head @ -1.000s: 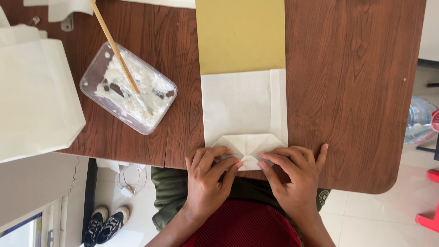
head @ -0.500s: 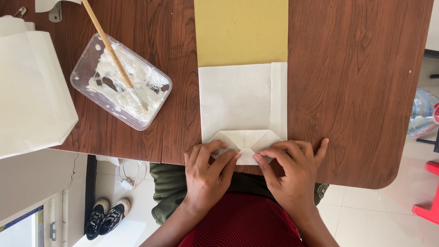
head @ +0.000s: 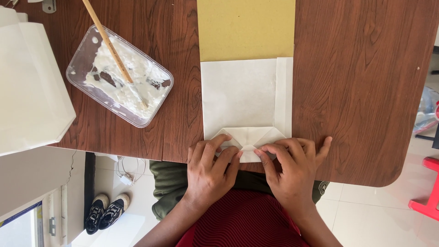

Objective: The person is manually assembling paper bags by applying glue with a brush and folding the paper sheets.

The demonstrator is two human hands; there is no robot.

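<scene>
Unmoved, both hands (head: 249, 171) still pin folded paper (head: 244, 103).

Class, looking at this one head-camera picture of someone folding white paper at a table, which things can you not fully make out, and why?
- Near edge of the white folded paper: covered by the left hand and right hand.
- Yellow sheet: far end cut off by the top edge.
- Wooden stick: upper end cut off; tip buried in white paste in the plastic tray.
- White stack: cut off at left.
</scene>
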